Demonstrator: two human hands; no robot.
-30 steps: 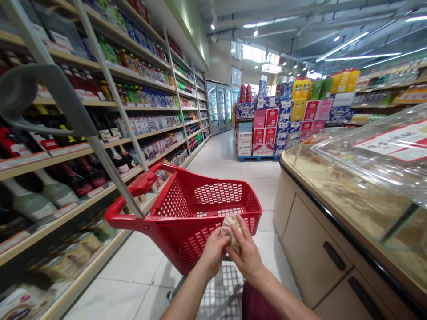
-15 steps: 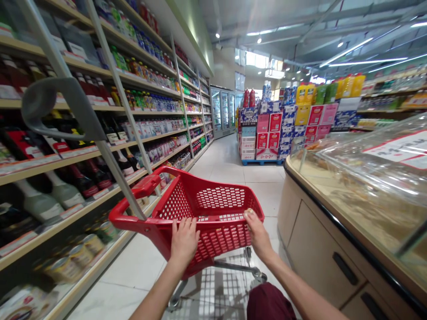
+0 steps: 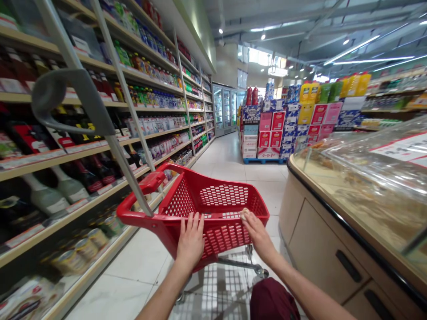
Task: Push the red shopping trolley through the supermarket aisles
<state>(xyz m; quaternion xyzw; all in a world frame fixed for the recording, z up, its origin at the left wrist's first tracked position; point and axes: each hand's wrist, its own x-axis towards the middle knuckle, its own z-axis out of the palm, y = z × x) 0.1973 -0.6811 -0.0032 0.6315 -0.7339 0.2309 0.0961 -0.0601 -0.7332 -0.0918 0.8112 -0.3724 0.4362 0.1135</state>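
Note:
A red plastic basket cart (image 3: 227,233) with perforated sides stands before me, its basket holding nothing I can see. The fingers of my left hand (image 3: 191,240) lie stretched out against the near rim. At the far right of that rim, a small pale crumpled cloth (image 3: 244,214) is under the fingertips of my right hand (image 3: 257,232), pressed to the edge. Rising from the cart's left end is a grey metal pole with a grey loop handle (image 3: 103,116).
Tall shelves (image 3: 160,110) of bottles and cans line the left. A wooden counter (image 3: 313,240) with clear plastic-covered goods stands close on the right. Ahead are stacked drink cartons (image 3: 270,131) on a blue pallet (image 3: 265,161) and glass-door coolers (image 3: 226,109). Tiled floor (image 3: 133,273) lies below.
My right hand has moved a little left along the rim with the cloth, its fingers flatter. My left hand stays on the rim. The view has shifted slightly.

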